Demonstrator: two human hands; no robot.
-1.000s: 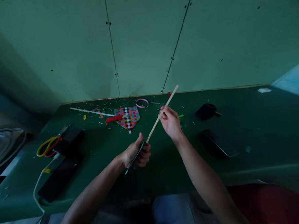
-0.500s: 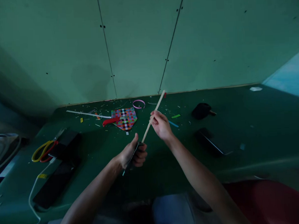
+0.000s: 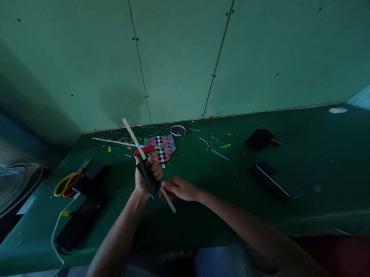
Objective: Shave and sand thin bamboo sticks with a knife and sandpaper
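My left hand [image 3: 140,182] is closed around a dark, flat, flexible-looking piece [image 3: 147,177] and a long pale strip [image 3: 132,132]. The strip runs slantwise past the dark piece, sticking out above the fist and again below it. At the lower side of the dark piece, my right hand [image 3: 182,189] has its fingers closed on the strip, close to the left fingers. Its fingertips are partly hidden. Behind the left hand, a checkered woven piece [image 3: 168,147] in many colours lies on the table, with a red-handled knife [image 3: 144,150] across it.
Scissors [image 3: 64,184] with yellow and red handles lie left, beside black boxy objects [image 3: 81,222] and a white cable [image 3: 54,238]. A pink ring-shaped strip [image 3: 177,130] and scraps lie near the wall. Right are a black pouch-like object [image 3: 259,139] and a dark phone-like object [image 3: 272,181].
My left hand has turned and moved up, and the pale strip now leans left instead of right. My right hand has moved from the strip's upper part down to its lower part.
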